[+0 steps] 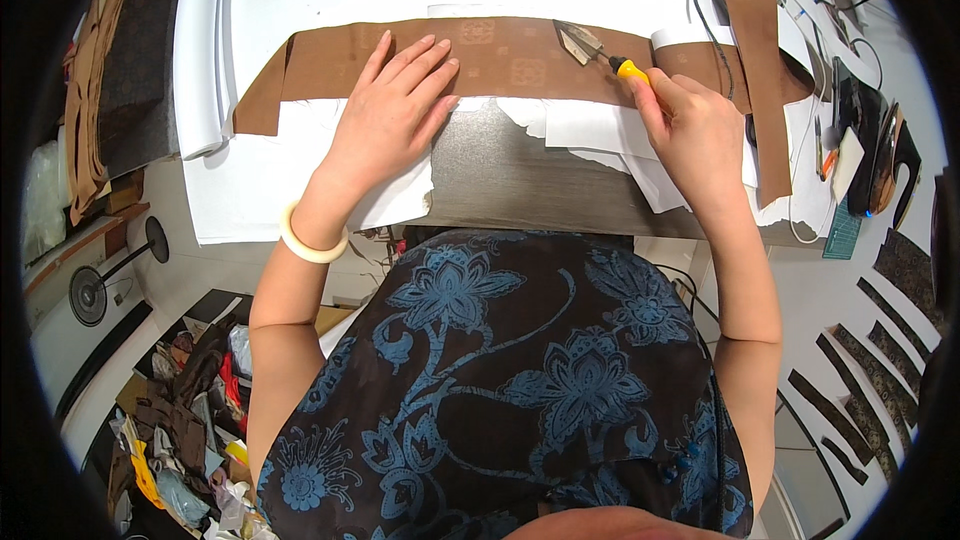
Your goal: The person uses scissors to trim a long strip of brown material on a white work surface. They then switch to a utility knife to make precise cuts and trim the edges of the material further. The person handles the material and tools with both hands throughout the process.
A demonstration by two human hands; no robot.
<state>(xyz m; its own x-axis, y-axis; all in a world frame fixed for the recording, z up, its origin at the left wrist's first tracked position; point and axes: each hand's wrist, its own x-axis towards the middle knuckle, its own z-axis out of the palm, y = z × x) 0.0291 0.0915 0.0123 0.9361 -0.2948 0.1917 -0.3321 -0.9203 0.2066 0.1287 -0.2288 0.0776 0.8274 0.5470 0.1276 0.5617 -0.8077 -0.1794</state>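
A long brown strip of cloth (pixel 330 58) with faint square motifs lies across the table from left to right. My left hand (pixel 395 100) rests palm down on it, fingers stretched out, its wrist over white paper. In my right hand (pixel 695 125) is a yellow-handled, trowel-shaped tool (pixel 582 44), the fingers wrapped round its handle. The pointed metal head touches or hovers just over the strip's far edge; I cannot tell which. Right of my right hand, a second brown strip (pixel 762 90) lies crosswise near the first strip's curled end.
White paper (pixel 235 195) covers much of the dark table (pixel 490 165). A white roll (pixel 205 50) stands at the left. A black cord (pixel 705 15) runs near my right hand, with cables and tools beyond. Cloth scraps (pixel 180 420) fill the lower left; dark fabric pieces (pixel 865 380) lie lower right.
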